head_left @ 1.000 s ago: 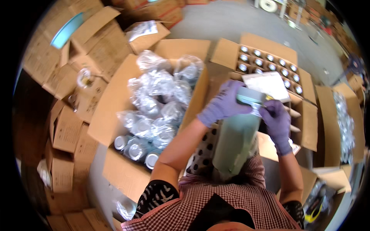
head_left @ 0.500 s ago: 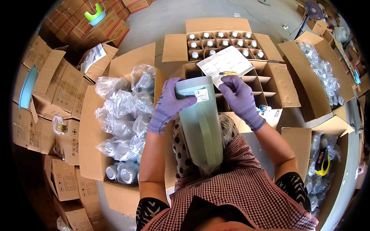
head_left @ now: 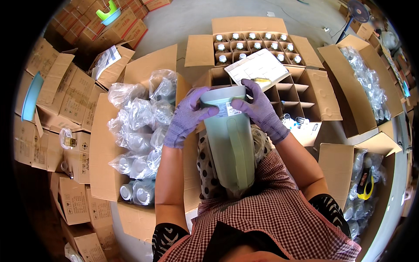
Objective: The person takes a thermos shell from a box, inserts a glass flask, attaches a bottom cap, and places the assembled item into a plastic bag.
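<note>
A pale green jug (head_left: 220,150) with a long side handle (head_left: 239,153) lies against my lap, its grey end (head_left: 223,92) pointing away from me. My left hand (head_left: 190,114), in a purple glove, grips that end from the left, thumb along the side. From the right, my gloved right hand (head_left: 258,108) holds the same end, its thumb pressed at the edge of a white printed sticker (head_left: 229,109). Just beyond the right hand, a white sheet of labels (head_left: 257,65) lies across a divided carton, with a small yellow item (head_left: 262,80) on it.
A divided carton (head_left: 248,26) of capped bottles stands ahead. At left, an open carton (head_left: 102,153) holds several plastic-wrapped items. More open cartons stand at right, one holding a black-and-yellow tool (head_left: 365,183). A fan (head_left: 355,13) stands far right; stacked boxes (head_left: 72,109) line the left.
My right hand has moved left and down from beside the label sheet onto the jug's end, its thumb now at the sticker. My left hand keeps its hold.
</note>
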Demonstrator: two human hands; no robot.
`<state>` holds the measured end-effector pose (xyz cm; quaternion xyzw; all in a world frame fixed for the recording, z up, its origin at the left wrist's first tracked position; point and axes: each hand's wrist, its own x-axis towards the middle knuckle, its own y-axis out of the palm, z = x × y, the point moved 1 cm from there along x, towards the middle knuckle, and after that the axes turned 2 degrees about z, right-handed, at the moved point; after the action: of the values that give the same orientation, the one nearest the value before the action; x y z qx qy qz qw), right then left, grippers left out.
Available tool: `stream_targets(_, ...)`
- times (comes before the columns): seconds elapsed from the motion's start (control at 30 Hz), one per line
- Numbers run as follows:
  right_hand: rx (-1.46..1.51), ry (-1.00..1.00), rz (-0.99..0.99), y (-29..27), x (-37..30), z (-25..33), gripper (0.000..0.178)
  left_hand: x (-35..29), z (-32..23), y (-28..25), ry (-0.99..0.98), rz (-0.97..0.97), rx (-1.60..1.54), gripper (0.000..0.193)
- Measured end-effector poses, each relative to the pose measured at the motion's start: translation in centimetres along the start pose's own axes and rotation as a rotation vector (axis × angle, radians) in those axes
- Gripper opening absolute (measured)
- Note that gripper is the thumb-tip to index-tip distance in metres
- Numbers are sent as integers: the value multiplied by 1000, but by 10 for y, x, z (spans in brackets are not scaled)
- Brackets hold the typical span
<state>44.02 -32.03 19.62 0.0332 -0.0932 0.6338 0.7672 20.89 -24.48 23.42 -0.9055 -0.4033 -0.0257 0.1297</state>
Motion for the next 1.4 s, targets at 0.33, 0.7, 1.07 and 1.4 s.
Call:
stream_targets(0.33, -297, -208, -340, -28, 0, 2, 27, 2, -23, 5, 3, -56, 87, 45)
stream_targets(0.7, -876, -765, -161, 41, 26, 75, 33, 21, -3, 62, 166, -661, 266, 20)
stream_targets(1.07, -169, -294, 82, 4, 29, 28, 33, 20, -4, 32, -89, -690, -169, 50)
stream_targets(1.4, -649, -479, -159, 22, 20, 41, 32, 22, -2, 53, -89, -626, 252, 50)
